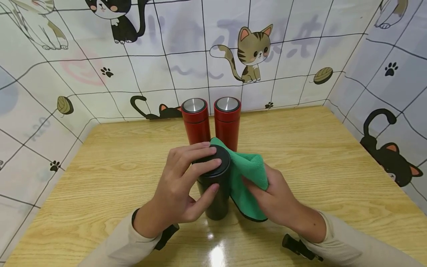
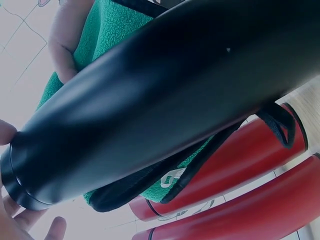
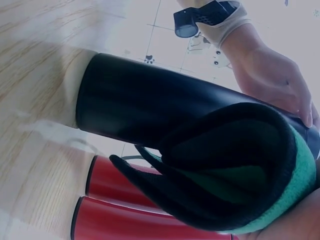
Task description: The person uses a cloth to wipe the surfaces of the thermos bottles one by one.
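A black thermos bottle (image 1: 217,202) stands upright on the wooden table, its base flat on the wood in the right wrist view. My left hand (image 1: 178,181) grips it around the lid, with fingertips over the top and the thumb on the near side. In my right hand (image 1: 278,193) is a folded green cloth (image 1: 248,168) with dark edging, bunched between thumb and fingers. The cloth lies against the bottle's right side and wraps partly behind it, as the left wrist view shows. Part of the right hand is hidden under the cloth.
Two red thermos bottles, a left one (image 1: 197,128) and a right one (image 1: 227,126), stand side by side just behind the black one, with steel-topped lids. A cat-patterned backdrop (image 1: 186,70) borders the wooden table (image 1: 110,178) at the back and sides.
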The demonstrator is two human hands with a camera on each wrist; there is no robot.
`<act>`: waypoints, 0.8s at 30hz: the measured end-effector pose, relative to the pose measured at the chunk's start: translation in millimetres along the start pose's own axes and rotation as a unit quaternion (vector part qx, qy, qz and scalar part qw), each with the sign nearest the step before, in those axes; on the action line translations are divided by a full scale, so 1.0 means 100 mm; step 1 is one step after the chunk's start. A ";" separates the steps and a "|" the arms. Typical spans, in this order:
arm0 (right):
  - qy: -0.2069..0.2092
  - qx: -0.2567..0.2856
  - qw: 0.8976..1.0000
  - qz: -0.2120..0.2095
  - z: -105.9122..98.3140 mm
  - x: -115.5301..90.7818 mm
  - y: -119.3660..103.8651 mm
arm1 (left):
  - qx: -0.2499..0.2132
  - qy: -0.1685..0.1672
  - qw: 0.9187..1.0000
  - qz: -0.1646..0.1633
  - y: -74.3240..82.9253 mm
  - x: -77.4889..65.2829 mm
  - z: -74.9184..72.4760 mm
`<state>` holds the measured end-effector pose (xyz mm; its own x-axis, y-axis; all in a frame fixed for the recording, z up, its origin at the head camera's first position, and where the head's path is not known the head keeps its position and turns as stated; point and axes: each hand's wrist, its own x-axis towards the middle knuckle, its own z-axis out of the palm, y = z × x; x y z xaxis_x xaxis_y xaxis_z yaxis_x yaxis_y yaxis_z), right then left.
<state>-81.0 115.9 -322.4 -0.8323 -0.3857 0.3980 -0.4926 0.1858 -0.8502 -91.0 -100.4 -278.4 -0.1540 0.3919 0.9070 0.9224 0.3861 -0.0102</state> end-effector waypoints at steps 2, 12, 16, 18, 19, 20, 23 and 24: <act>-0.004 0.009 1.000 0.000 0.00 0.00 0.00 | 0.001 -0.001 1.000 -0.002 0.00 0.00 0.00; -0.022 0.010 1.000 0.011 0.01 0.01 0.01 | 0.010 -0.005 1.000 -0.007 -0.01 -0.02 0.01; -0.002 0.007 1.000 0.009 0.00 0.00 -0.02 | -0.010 -0.018 1.000 -0.004 0.00 0.00 0.00; 0.000 0.013 1.000 0.007 0.00 0.00 -0.03 | -0.018 -0.023 1.000 -0.001 0.00 0.01 -0.01; -0.004 0.017 1.000 0.005 0.00 0.00 -0.02 | -0.022 -0.027 0.999 -0.004 0.00 0.01 -0.02; -0.008 0.020 1.000 0.006 0.00 0.00 -0.02 | -0.024 -0.029 0.999 -0.005 0.01 0.01 -0.02; -0.024 0.013 1.000 0.013 0.01 0.01 0.00 | -0.029 -0.037 0.999 -0.008 0.01 0.01 -0.03; -0.028 0.010 0.999 0.016 0.02 0.02 0.01 | -0.029 -0.039 0.999 -0.009 0.01 0.01 -0.04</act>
<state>-82.1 113.9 -322.8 -0.8312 -0.4306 0.3518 -0.4612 0.1807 -0.8687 -88.6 -102.4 -275.7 -0.1953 0.4500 0.8714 0.9380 0.3451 0.0320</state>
